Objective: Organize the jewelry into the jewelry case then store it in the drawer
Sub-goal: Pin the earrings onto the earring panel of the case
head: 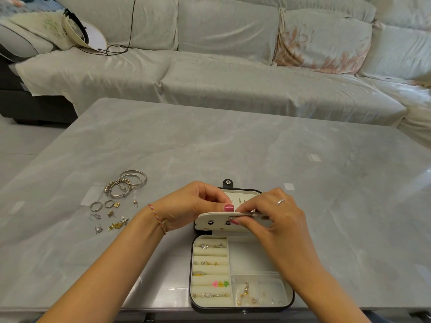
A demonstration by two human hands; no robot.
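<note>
An open jewelry case (242, 308) with a cream lining lies at the table's near edge. Its ring rolls (210, 271) hold rings and small studs, and a lower right compartment holds gold pieces. My left hand (193, 206) holds up the white earring panel (210, 223) from behind, thumb on its top edge. My right hand (272, 213) pinches a small silver earring (233, 218) against that panel. Loose jewelry lies to the left: silver bangles (130, 183), rings (96, 206) and small earrings (114, 226).
The grey marble-look table (256, 148) stretches ahead to a covered sofa (233, 78). A ring light (81, 33) with a black cable rests on the sofa's left side.
</note>
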